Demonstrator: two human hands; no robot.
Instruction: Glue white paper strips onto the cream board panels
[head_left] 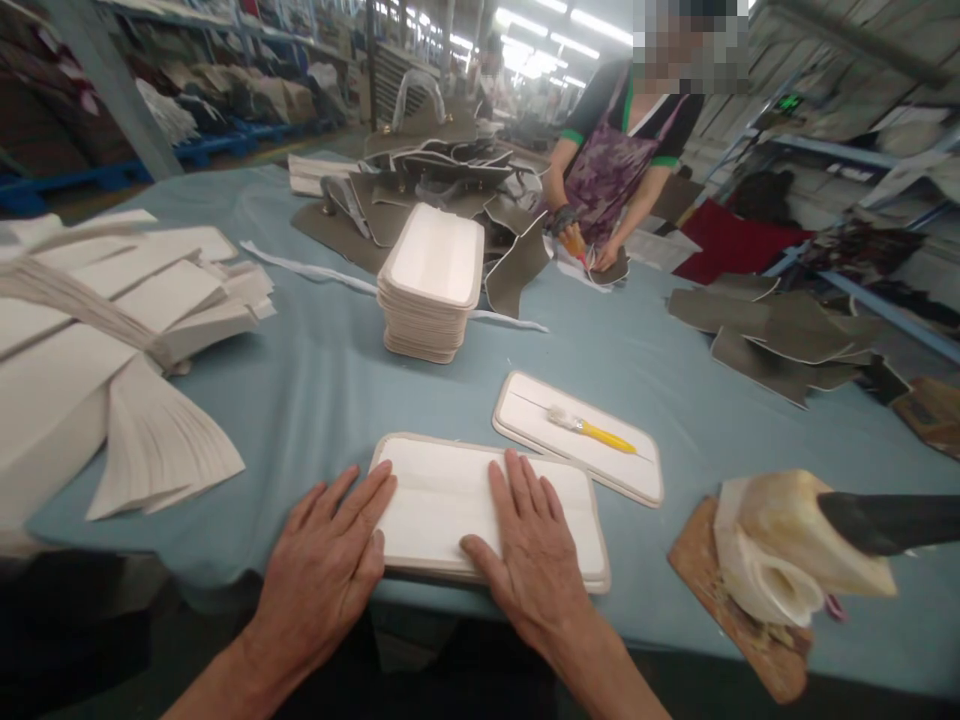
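Note:
A short pile of white rounded rectangular panels (450, 500) lies at the table's front edge. My left hand (330, 560) rests with its fingertips on the panel's left end, fingers stretched out. Flat on the panel's right half is my right hand (529, 550), its fingers spread. Neither hand grips anything. Just behind, two or so similar panels (525, 420) lie at a slant, with a yellow-handled brush (600, 434) on top. A tall stack of white panels (435, 270) stands farther back.
The blue-covered table (322, 400) bears white strips (165, 410) at left and dark pieces (787, 325) at right. Near the front right, a crusted container (787, 530) with a black handle sits on a brown board (705, 560). Across the table, a person (615, 170) works on a dark piece.

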